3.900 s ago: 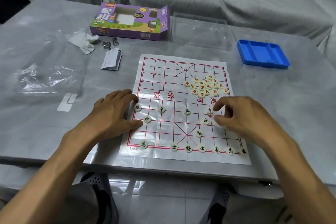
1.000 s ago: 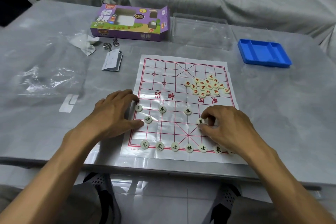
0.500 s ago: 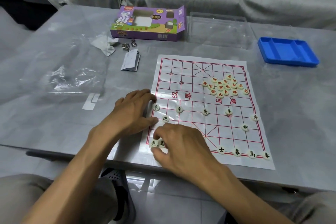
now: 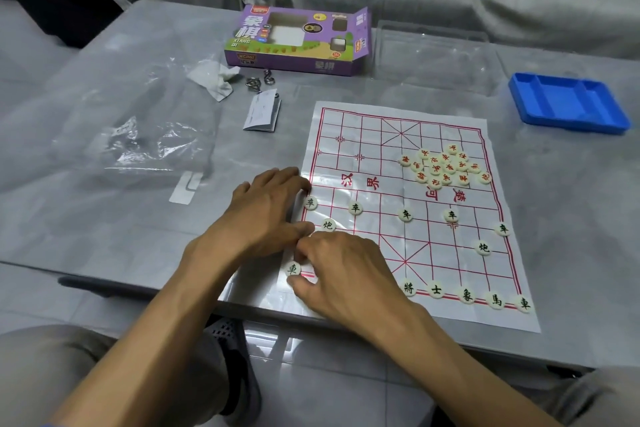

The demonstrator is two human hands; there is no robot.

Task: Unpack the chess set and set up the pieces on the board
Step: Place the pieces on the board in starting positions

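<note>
1. Head view: the paper board (image 4: 398, 135) lies flat at centre right of the frame, its near edge close to the table edge (image 4: 346, 317). The black pieces are judged nearly all placed; the soldier row (image 4: 405, 214), two cannons and the right half of the back rank (image 4: 465, 295) stand on their points.
2. The corner chariot (image 4: 293, 268) sits at the lower-left corner of the grid, and the right hand (image 4: 343, 274) is curled over the neighbouring back-rank points, fingertips beside that chariot (whether a piece is pinched underneath cannot be told).
3. The left hand (image 4: 263, 211) is pressed flat on the board's left margin, fingers straight, holding nothing.
4. The red pieces (image 4: 445, 165) are heaped in the right centre, none yet set out, so roughly half the setup is judged outstanding.
5. The upper half of the grid is bare. The purple box (image 4: 298, 42), clear lid (image 4: 433, 55) and blue tray (image 4: 568, 102) lie well apart at the top of the frame.
</note>
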